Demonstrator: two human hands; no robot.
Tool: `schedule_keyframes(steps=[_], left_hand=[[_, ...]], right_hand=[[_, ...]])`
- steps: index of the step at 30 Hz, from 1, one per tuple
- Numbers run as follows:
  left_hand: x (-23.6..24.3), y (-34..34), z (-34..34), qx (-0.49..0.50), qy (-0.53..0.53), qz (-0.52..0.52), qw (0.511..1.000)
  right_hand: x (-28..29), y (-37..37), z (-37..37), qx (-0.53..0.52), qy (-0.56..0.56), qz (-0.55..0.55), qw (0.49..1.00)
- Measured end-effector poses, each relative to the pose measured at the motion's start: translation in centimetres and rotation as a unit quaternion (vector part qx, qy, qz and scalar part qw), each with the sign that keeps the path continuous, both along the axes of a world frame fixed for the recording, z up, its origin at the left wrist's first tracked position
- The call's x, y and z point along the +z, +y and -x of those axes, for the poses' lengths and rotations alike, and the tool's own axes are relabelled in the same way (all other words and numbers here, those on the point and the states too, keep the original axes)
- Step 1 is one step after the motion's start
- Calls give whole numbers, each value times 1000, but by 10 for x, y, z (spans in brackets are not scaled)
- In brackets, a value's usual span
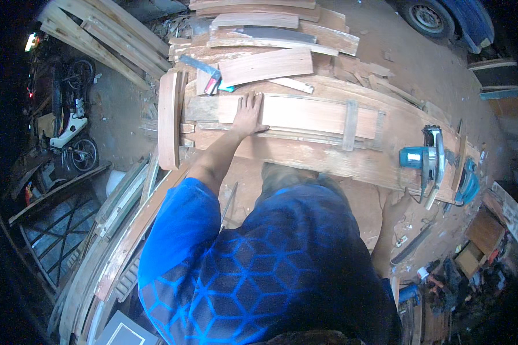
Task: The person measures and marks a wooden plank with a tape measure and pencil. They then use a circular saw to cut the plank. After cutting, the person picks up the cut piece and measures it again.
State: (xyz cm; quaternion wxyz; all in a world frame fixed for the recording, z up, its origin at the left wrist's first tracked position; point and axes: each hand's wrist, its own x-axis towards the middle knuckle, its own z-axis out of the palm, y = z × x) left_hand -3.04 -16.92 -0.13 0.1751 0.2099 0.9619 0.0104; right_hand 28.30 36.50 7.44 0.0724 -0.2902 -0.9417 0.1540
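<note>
My left hand [248, 117] lies flat, fingers spread, on a pale wooden board [308, 112] on the workbench [305, 154]. Across the board's right part sits a short greyish wooden strip [350, 125]. My right hand [398, 207] hangs low beside the bench's near edge at the right, thumb and forefinger apart, with nothing visible in it. Just beyond it, a teal circular saw [417, 157] rests on the bench. A blue-bladed try square [200, 66] lies past my left hand, beside a curved wooden piece [266, 67].
Another teal power tool [469, 183] sits at the bench's right end. An upright plank [168, 121] stands at its left end. Stacked boards [282, 35] lie beyond. Timber [106, 230] leans at the lower left. A motorbike [72, 129] is far left, a vehicle wheel [427, 18] top right.
</note>
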Motion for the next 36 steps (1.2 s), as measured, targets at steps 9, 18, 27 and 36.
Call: schedule_keyframes(steps=[9, 18, 27, 36], left_hand=[[15, -134, 27, -30, -37, 45, 998], [161, -380, 15, -44, 145, 61, 987], [324, -314, -107, -11, 234, 93, 968], [259, -177, -173, 302, 103, -435, 842]], right_hand=[[-25, -106, 34, 15, -24, 103, 994], [-71, -239, 180, 119, -116, 379, 910], [-86, -358, 325, 75, -190, 643, 738], [120, -357, 402, 307, 77, 781, 539]])
